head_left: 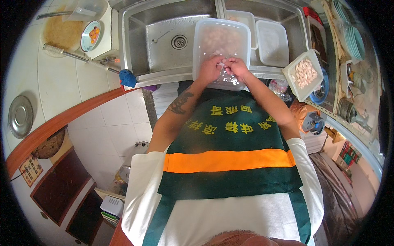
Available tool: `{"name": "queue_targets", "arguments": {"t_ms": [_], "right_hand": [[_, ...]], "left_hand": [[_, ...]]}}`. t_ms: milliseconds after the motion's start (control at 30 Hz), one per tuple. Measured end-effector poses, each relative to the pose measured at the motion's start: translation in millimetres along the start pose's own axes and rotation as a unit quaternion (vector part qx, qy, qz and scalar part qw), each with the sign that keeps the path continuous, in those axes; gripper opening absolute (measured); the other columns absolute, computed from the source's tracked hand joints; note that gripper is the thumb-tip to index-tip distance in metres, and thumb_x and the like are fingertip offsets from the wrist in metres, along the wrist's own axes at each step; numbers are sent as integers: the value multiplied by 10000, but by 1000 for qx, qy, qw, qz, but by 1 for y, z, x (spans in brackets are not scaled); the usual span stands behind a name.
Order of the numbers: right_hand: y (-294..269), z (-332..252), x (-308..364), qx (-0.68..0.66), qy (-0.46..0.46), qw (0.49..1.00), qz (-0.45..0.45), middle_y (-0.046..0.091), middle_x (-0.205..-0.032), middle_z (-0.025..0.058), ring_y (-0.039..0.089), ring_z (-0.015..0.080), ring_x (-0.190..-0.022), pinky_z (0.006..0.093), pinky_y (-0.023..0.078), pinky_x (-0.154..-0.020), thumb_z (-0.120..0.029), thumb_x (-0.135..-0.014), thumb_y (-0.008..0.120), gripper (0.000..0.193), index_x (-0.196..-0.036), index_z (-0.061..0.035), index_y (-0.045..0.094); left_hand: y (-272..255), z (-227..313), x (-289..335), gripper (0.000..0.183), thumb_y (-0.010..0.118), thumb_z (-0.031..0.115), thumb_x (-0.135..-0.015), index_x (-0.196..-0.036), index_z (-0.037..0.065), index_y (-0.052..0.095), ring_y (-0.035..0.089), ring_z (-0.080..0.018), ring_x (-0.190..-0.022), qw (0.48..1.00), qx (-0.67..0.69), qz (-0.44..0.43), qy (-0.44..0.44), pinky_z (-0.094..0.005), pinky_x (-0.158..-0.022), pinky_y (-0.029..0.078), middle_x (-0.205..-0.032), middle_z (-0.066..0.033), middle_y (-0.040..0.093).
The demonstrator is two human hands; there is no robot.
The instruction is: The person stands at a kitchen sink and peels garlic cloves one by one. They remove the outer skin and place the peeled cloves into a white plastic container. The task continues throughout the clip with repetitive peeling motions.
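Pinching a wet pale piece [223,64] with left hand [211,69] and right hand [237,67], we judge it light, slippery, best held endwise.

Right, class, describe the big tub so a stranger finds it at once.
Find the metal double sink. Across its divider sits a translucent rectangular tub. It's larger than the white trays in the right basin, and the left hand and right hand are over it.

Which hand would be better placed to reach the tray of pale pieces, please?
Probably the right hand: the tray lies off to the right, while the left hand is farther away.
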State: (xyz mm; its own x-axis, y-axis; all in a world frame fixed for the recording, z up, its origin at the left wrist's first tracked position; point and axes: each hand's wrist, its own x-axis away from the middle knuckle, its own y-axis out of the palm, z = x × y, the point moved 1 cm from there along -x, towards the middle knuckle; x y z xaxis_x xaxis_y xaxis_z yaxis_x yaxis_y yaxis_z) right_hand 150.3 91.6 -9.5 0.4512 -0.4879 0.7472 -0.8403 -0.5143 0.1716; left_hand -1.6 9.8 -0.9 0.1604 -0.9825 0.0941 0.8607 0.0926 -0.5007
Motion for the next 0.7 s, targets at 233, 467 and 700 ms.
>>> {"name": "queue_targets", "arguments": {"t_ms": [233,467,700], "right_hand": [[1,-3,11,-119,0,993,9,614,-789,14,563,93,-647,227,494,-562,-133,-946,617,92,-946,-42,623],[4,-13,10,-88,43,995,29,564,-704,-3,492,93,-548,243,421,-476,-129,-949,583,94,-878,-68,598],[8,-15,6,-118,85,988,50,589,-760,1,539,107,-621,263,456,-537,-147,-945,563,87,-894,-92,606]], "left_hand": [[1,9,0,283,615,104,-859,-1133,68,671,657,-329,-982,999,42,3,-27,-393,-853,522,-1078,-163,683],[-14,20,-2,279,627,147,-848,-1114,72,665,636,-350,-964,980,-124,34,150,-435,-825,525,-1076,-140,656],[-14,22,-2,216,632,180,-853,-1038,77,674,645,-359,-878,981,-150,5,126,-460,-755,523,-969,-142,660]]}}
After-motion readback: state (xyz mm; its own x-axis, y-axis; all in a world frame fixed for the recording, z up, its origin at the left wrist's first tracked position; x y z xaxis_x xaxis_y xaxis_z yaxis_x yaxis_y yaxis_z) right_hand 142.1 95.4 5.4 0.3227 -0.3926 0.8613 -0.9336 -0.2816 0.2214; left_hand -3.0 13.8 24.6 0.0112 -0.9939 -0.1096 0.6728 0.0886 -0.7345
